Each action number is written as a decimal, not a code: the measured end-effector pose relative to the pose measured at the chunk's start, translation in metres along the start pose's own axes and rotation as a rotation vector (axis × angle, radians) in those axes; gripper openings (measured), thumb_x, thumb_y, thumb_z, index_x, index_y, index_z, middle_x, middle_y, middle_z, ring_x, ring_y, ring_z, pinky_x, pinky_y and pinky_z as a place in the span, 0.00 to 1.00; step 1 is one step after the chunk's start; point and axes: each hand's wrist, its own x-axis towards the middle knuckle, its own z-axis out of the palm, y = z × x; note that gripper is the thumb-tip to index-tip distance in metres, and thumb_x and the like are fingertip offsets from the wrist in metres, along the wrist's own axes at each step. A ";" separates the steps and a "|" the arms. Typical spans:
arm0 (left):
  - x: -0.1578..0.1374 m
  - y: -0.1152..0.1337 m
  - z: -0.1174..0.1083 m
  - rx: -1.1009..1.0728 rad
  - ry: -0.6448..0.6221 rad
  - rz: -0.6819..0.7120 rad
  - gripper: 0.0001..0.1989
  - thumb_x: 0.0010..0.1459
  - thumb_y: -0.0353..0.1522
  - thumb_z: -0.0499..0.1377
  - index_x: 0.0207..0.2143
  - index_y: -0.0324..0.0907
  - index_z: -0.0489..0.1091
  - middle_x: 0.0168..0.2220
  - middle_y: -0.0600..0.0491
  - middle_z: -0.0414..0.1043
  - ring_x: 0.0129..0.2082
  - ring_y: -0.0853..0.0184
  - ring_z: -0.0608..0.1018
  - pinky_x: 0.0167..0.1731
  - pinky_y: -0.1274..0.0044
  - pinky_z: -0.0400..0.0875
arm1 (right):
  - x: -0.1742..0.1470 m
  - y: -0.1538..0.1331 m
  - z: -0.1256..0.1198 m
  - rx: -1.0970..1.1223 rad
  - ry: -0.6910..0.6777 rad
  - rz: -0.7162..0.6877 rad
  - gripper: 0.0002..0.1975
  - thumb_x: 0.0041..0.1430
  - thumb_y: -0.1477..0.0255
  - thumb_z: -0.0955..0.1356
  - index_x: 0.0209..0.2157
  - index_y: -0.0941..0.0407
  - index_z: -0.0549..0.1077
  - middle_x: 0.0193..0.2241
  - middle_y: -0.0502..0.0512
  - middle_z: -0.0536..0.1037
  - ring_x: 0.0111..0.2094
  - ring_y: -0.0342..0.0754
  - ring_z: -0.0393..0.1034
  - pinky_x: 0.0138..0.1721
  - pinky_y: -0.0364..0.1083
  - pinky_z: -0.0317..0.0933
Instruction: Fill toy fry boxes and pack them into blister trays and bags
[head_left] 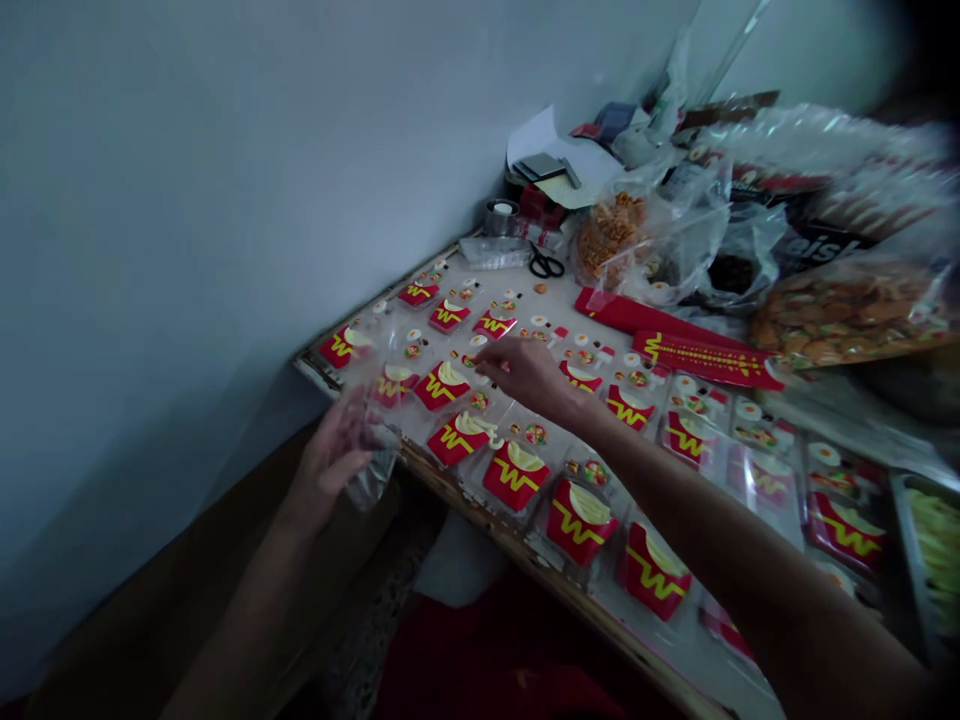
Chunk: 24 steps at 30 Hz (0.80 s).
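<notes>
My left hand [330, 460] is closed on a clear plastic bag [373, 465] at the table's near left edge; motion blurs both, and the bag's contents cannot be made out. My right hand [529, 370] hovers over the middle of the rows with its fingertips pinched together. Whatever is between them is too small to name. Below lie clear plastic packs with red fry pouches [442, 385] marked with a yellow W zigzag and filled with pale fry-shaped pieces. Small round pieces, some like a fried egg [478, 341] and some like a pizza [535, 434], sit beside the pouches.
Black-handled scissors [546, 262] and a clear plastic tray [493, 253] lie at the back. Bags of orange-brown snacks [611, 240] and flat pieces [847, 310] crowd the right. Red printed strips [705, 360] lie before them. A metal tray [904, 520] holds pale pieces.
</notes>
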 end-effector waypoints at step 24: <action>-0.003 -0.015 0.076 -0.515 -0.260 -0.452 0.36 0.49 0.29 0.61 0.63 0.42 0.61 0.56 0.44 0.73 0.56 0.53 0.75 0.57 0.62 0.71 | -0.033 0.017 0.029 0.074 -0.333 -0.009 0.11 0.50 0.77 0.71 0.36 0.57 0.82 0.29 0.51 0.81 0.29 0.44 0.71 0.30 0.42 0.54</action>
